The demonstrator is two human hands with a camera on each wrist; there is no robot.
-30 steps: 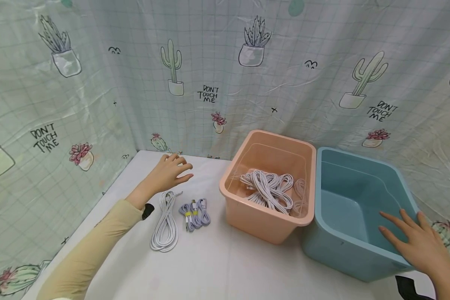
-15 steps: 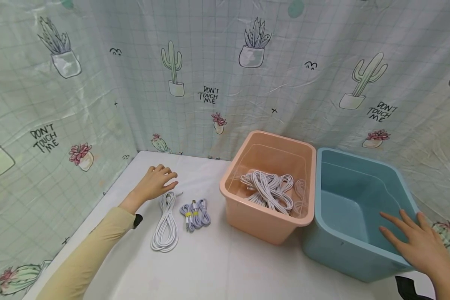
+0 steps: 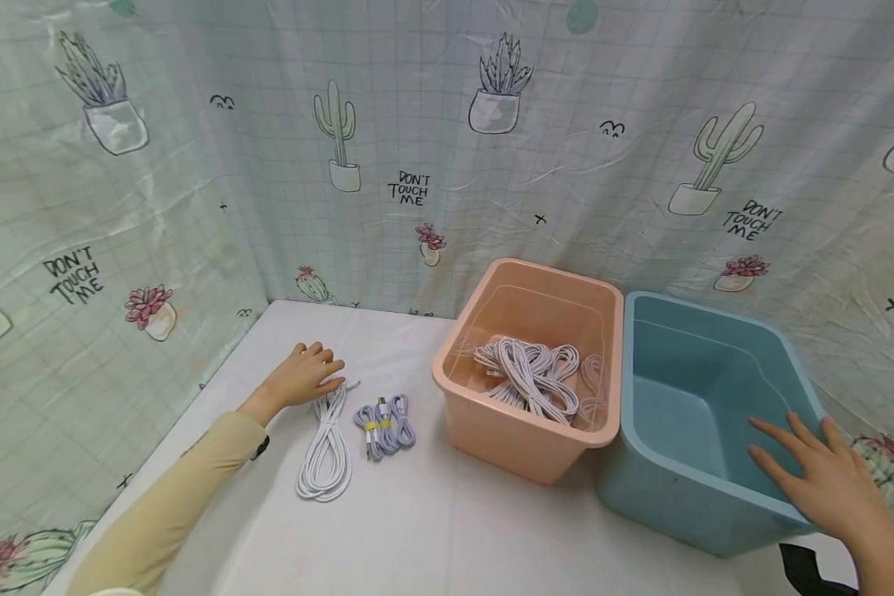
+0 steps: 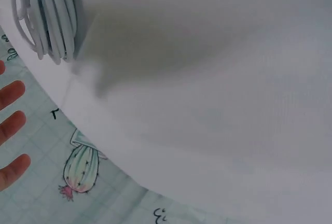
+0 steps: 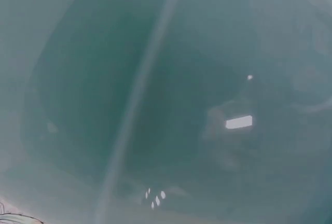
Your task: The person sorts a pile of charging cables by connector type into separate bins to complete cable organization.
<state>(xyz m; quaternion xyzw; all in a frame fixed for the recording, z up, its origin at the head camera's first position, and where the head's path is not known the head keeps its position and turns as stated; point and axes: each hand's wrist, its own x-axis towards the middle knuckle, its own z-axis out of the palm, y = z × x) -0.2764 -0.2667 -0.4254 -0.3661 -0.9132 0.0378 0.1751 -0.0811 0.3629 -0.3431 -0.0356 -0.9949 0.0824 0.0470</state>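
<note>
My left hand [image 3: 303, 375] hovers at the far end of a long bundled white cable [image 3: 324, 463] on the table, its fingers slightly bent and spread. Whether the fingertips touch the cable is hard to tell. In the left wrist view, the looped end of that cable [image 4: 49, 19] shows at the upper left, apart from several fingertips [image 4: 14, 125] at the edge. On the near right rim of a blue bin [image 3: 678, 476] rests my right hand [image 3: 827, 480], fingers stretched over the inside. The right wrist view shows just the bin's blue-green wall [image 5: 155, 105].
Several small lilac cables [image 3: 386, 426] with yellow ties lie right of the white cable. Between them and the blue bin stands a peach bin [image 3: 521, 451], holding bundled white cables [image 3: 532, 377]. A printed curtain [image 3: 387, 248] hangs behind the white table [image 3: 417, 530].
My left hand has come back leftward and down from beyond the cables to the white cable's far end. The right hand keeps its place on the blue bin.
</note>
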